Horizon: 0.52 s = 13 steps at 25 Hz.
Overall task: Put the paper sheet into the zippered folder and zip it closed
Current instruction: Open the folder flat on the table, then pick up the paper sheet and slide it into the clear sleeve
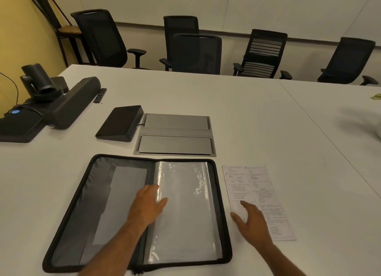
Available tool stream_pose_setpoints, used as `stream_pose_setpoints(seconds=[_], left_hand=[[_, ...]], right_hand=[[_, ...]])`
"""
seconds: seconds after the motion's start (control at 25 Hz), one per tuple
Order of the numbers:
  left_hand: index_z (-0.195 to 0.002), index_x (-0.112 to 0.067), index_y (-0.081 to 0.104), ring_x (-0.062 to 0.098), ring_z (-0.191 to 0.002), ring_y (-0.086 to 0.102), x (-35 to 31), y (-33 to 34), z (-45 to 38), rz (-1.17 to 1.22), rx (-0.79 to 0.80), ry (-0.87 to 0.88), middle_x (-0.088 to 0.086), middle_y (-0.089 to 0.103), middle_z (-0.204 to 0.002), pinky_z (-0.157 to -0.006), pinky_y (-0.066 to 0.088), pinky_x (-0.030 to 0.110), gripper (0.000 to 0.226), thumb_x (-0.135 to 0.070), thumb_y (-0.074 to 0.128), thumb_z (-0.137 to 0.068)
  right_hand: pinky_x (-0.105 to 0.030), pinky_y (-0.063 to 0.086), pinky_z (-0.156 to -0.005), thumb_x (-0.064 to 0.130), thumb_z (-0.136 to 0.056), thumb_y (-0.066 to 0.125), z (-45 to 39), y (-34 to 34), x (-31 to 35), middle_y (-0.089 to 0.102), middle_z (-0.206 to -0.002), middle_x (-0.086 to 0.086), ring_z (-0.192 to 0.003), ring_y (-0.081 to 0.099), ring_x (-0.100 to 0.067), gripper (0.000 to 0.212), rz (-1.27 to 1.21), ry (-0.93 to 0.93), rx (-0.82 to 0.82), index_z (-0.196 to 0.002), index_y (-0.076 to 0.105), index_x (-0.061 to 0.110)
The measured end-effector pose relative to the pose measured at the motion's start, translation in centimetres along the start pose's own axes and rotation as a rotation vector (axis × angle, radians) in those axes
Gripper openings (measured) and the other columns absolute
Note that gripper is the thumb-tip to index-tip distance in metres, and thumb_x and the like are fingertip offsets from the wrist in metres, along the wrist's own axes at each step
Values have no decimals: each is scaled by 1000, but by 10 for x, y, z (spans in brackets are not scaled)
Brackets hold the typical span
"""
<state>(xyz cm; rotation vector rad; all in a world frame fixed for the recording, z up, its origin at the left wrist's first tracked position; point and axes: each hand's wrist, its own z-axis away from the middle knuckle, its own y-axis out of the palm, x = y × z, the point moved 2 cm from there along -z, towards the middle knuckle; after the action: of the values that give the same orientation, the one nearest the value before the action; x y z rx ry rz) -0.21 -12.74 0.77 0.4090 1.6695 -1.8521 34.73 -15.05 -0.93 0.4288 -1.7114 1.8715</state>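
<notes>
The black zippered folder (82, 193) lies unzipped and spread flat on the white table in front of me. Its left half shows a grey inner pocket, its right half a stack of clear plastic sleeves (185, 203). My left hand (147, 205) rests flat near the spine, fingers on the inner edge of the sleeves. The printed paper sheet (255, 185) lies on the table just right of the folder. My right hand (250, 222) hovers over the sheet's lower left part, fingers spread, holding nothing.
Beyond the folder, a grey cable hatch (175, 134) is set into the white table (268, 121), with a black tablet-like console (119, 123) beside it. A camera, speaker bar (70, 104) and remote sit far left. Black office chairs line the far edge.
</notes>
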Motion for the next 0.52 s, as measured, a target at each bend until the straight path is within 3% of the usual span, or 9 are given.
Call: stream_pose_setpoints(seconds=[0.16,0.32,0.44,0.52], left_hand=[[-133,-21,52,14,-106,56,-75,56,-7,284,170,-41,-4,56,-120,-91,50,28,58,-44,72,-83],[-136,-18,46,11,-108,54,-134,110,-9,427,337,-115,-5,54,-126,-88,46,21,69,-47,74,-79],[-117,-25,49,-4,-89,56,-165,141,-7,524,458,-174,-15,56,-110,-65,45,5,50,-43,76,-79],[-107,-27,49,-8,-83,56,-177,158,-7,582,481,-204,-17,60,-103,-55,45,3,41,-40,77,-79]], right_hand=[[-43,43,-102,45,-78,73,-36,-37,-40,56,-130,-18,-119,53,-31,70,-43,205,-65,-132,51,6],[-48,44,-102,51,-73,75,-66,-61,-75,53,-131,-22,-120,50,-38,81,23,371,-55,-134,48,6],[-48,42,-101,61,-65,76,-82,-64,-92,50,-135,-21,-124,47,-39,95,92,428,-5,-137,44,8],[-49,42,-100,69,-57,75,-89,-62,-101,48,-136,-19,-125,46,-38,106,125,458,25,-138,41,10]])
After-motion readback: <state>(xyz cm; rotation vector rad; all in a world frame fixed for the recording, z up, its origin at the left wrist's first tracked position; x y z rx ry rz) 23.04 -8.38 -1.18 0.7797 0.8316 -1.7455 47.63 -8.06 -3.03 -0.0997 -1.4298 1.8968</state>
